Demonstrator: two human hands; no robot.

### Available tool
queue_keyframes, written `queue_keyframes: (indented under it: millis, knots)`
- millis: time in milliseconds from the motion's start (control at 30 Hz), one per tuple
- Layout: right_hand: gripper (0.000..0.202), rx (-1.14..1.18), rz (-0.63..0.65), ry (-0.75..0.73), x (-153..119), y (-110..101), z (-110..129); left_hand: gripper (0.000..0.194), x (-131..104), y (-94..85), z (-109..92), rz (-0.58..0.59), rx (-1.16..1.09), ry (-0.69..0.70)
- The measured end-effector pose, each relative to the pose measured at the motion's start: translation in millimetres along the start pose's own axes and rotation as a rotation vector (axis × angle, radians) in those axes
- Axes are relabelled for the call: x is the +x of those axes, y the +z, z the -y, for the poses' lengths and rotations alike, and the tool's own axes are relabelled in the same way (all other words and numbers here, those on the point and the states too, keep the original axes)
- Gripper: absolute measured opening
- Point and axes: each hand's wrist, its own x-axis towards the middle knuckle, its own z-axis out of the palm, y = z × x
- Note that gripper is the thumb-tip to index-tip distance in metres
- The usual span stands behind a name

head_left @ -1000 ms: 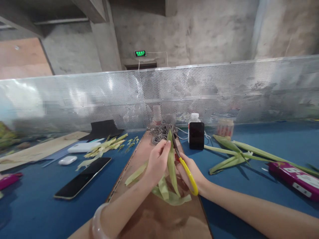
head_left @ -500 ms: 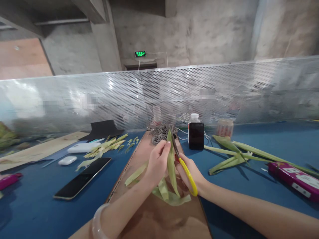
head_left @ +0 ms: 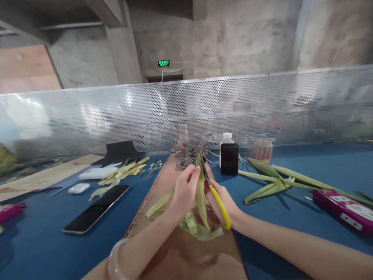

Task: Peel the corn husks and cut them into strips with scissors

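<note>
Between thumb and fingers, my left hand [head_left: 186,186] pinches a long green corn husk leaf [head_left: 201,198], which stands nearly upright with its tip pointing away from me. My right hand [head_left: 220,198] is closed around the yellow-handled scissors [head_left: 216,196]. Their dark blades lie along the right edge of the leaf, close to my left thumb; whether they are parted is hard to see. Below my hands, several cut husk pieces [head_left: 190,221] lie on a brown cardboard sheet [head_left: 210,260]. Another pale strip [head_left: 160,204] rests to the left of my left wrist.
On the blue table, a phone [head_left: 97,210], a white earphone case [head_left: 78,188] and husk strips [head_left: 128,171] lie left. Grey cord [head_left: 188,155] is heaped at the cardboard's far end. Right are a black phone [head_left: 229,159], bottle [head_left: 227,137], long leaves [head_left: 266,190] and purple case [head_left: 344,210].
Almost nothing differs. Both hands, the leaf and the scissors keep the same place, with only a very slight shift of the view.
</note>
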Motion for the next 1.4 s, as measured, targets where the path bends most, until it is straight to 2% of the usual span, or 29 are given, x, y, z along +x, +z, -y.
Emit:
queue_keyframes:
  millis: [733,1400]
  knots:
    - [0.008,-0.017,-0.034,-0.053,4,-1,-8,0.028,1,-0.8,6,0.003,-0.012,-0.005]
    - [0.014,-0.061,-0.018,-0.063,-2,-1,7,0.029,-1,0.1,0,-0.045,0.013,0.01]
